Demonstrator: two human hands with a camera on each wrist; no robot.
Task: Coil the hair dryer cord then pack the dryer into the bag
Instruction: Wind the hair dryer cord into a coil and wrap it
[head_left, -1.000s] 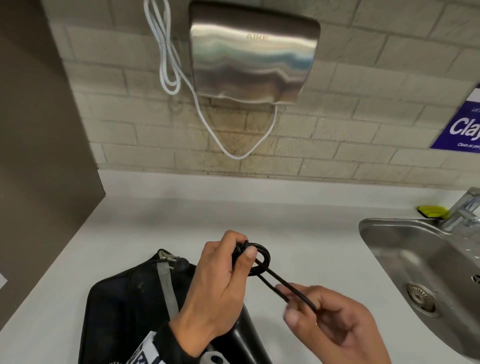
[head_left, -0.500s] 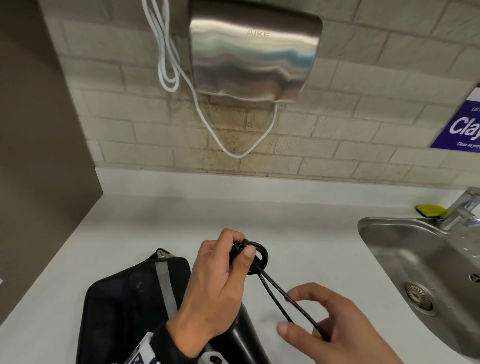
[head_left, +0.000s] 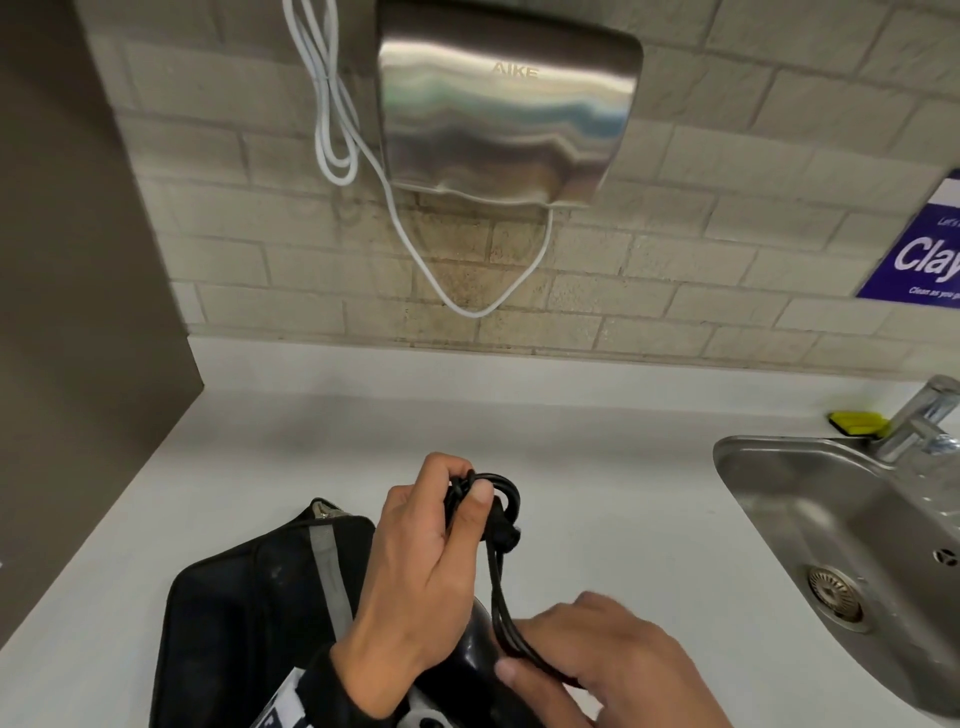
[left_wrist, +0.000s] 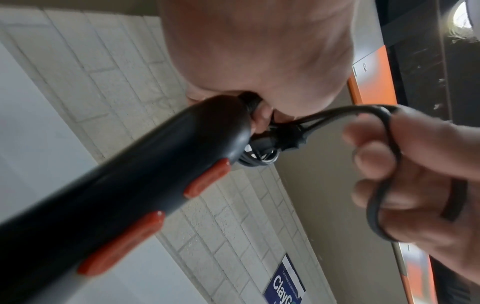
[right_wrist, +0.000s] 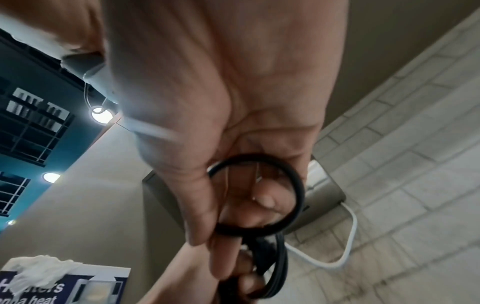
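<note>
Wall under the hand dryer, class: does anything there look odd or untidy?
Yes. The hand dryer has a white cable hanging in slack loops beside it, and the brick wall beneath shows a brownish stain.

White countertop (head_left: 597, 467), matte, running from a dark panel on the left to the brick wall at the back. Black bag (head_left: 244, 623) with a grey strap lies flat on it at the near left edge. Stainless sink (head_left: 753, 483) is set into the counter at the right; a chrome tap (head_left: 919, 421) stands at its back rim. Small yellow-green item (head_left: 857, 420) sits on the counter just beside the tap.
</note>
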